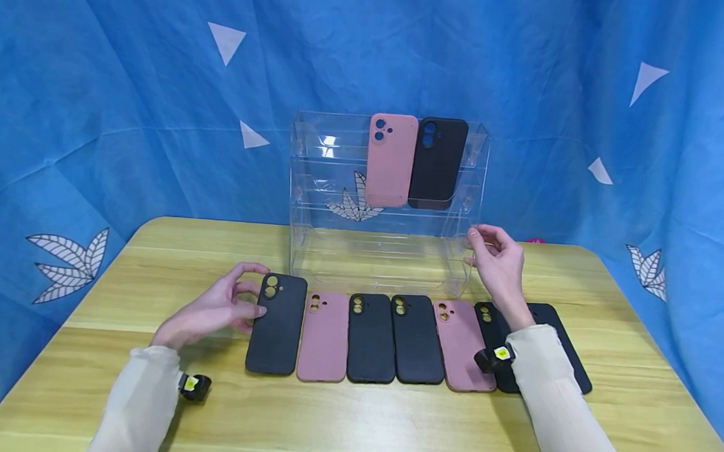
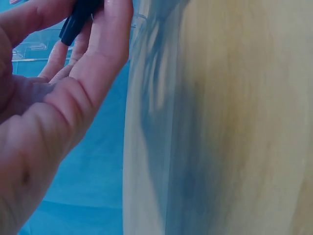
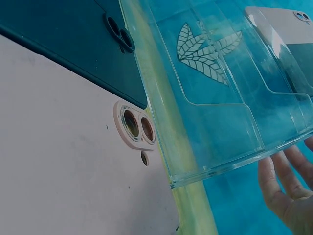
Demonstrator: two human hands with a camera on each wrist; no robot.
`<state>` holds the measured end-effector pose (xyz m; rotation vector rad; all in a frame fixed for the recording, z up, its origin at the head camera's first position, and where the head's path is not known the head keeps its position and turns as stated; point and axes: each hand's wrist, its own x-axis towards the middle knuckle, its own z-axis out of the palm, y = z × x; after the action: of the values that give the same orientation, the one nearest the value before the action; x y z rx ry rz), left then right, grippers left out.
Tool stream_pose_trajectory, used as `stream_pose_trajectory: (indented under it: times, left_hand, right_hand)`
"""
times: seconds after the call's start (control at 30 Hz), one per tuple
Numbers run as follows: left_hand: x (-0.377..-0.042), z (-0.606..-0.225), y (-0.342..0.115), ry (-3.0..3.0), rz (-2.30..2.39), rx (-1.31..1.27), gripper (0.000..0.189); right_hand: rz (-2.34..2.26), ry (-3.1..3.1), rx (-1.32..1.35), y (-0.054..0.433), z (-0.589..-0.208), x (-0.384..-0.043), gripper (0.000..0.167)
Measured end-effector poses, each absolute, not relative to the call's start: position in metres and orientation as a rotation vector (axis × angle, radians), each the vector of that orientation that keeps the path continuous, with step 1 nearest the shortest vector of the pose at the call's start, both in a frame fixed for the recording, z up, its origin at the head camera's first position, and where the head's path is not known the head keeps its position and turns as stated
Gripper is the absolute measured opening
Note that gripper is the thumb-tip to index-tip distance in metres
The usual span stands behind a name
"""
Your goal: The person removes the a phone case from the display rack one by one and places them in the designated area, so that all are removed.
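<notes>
My left hand (image 1: 221, 307) holds a black phone case (image 1: 277, 327) by its left edge, at the left end of a row. The left wrist view shows a dark corner of that phone case (image 2: 78, 22) between thumb and fingers. My right hand (image 1: 498, 262) is at the right side of a clear tiered display rack (image 1: 379, 243), its relaxed fingertips right at the side panel. In the right wrist view, the fingers (image 3: 291, 178) lie along the edge of the rack. A pink phone case (image 1: 391, 160) and a black phone case (image 1: 439, 163) stand on an upper tier, right of centre.
Several pink and black cases lie side by side before the rack, including a pink case (image 1: 323, 337) and a black case (image 1: 419, 340). My right forearm (image 1: 558, 389) passes over the row's right end. A blue patterned curtain (image 1: 158, 163) hangs behind the wooden table (image 1: 329, 427).
</notes>
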<state>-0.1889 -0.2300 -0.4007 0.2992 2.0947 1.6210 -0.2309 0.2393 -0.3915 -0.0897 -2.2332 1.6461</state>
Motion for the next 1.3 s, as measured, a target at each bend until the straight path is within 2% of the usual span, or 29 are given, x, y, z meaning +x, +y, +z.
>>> stream_pose_trajectory:
  times: [0.27,0.63,1.3]
  left_hand:
    - [-0.1892,-0.4037,-0.2303,2.158,1.521,0.275,0.075]
    - [-0.1886,-0.4072,-0.2272,2.327,1.335,0.226,0.068]
    - [-0.1888,-0.4076,-0.224,2.399,1.239,0.224,0.067]
  right_hand:
    - [1.646,-2.234,-0.099,0.2395,-0.3922,-0.2313,0.046]
    - [1.651,-2.239,-0.118,0.2392,-0.3923,-0.2317,0.046]
    - [1.635,-2.25,-0.112,0.2384,-0.3917,-0.2306,0.047]
